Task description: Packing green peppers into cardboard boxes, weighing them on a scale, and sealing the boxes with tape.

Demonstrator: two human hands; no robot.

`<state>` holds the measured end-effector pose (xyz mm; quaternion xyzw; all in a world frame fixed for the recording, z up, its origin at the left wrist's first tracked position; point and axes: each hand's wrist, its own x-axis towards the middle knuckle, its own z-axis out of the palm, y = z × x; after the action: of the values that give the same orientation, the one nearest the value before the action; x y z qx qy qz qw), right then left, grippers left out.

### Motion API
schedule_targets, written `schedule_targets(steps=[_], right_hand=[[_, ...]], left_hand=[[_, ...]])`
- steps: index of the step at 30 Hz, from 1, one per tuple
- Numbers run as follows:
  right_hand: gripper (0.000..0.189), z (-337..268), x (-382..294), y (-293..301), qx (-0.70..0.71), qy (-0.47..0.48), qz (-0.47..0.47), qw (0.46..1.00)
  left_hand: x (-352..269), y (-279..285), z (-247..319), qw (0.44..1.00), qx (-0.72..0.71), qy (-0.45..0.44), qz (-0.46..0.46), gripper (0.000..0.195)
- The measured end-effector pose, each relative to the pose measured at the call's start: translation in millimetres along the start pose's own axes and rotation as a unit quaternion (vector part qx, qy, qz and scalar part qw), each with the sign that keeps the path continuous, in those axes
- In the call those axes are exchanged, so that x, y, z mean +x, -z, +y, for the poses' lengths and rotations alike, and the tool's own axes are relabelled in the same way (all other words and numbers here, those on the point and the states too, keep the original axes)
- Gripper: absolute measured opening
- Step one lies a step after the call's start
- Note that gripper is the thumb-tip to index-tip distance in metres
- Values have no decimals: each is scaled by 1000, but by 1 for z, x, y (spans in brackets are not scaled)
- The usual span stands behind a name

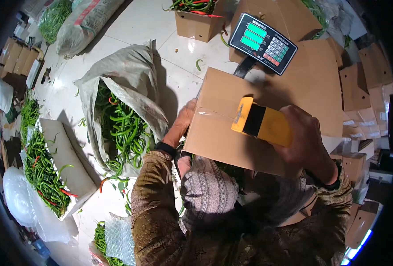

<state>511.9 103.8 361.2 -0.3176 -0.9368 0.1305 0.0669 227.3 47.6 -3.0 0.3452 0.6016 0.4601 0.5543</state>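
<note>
A closed cardboard box (216, 126) lies in front of me, with a strip of clear tape along part of its top seam. At its left side, my left hand (185, 114) holds the box, its fingertips partly hidden by the edge. My right hand (299, 136) grips a yellow and black handheld tool (264, 123), perhaps a tape dispenser, over the right half of the box top. Behind the box stands a scale display (262, 43) with three lit green windows and a keypad.
Green chillies (123, 126) fill an open woven sack (126, 66) to the left. Further left is a white foam box (72, 159) of chillies. An open carton (193, 28) of chillies stands beyond. Flattened cardboard (309, 89) and stacked cartons (355, 86) lie to the right. Bubble wrap (118, 239) covers chillies nearby.
</note>
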Motion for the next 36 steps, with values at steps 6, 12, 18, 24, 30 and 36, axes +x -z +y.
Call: schedule_targets(steps=[6,12,18,24,30,36], right_hand=[[49,12,-16,9,0,-87,-39,995],[50,18,-16,8,15,-54,-34,998],[57,13,-37,10,27,-61,-52,996],[64,34,-61,-15,-28,17,114,993],[53,63,-97,18,-4,-4,-13,1000],[62,109,-168,51,-4,-52,42,998]], left_hand=[[-26,-43,201,991,43,-92,87,62],[-61,-69,246,836,463,-281,93,52],[-58,-91,255,868,446,-215,34,44],[-54,-95,249,844,482,-231,49,46],[-61,-100,256,778,552,-294,54,34],[-50,-87,243,815,502,-276,80,43]])
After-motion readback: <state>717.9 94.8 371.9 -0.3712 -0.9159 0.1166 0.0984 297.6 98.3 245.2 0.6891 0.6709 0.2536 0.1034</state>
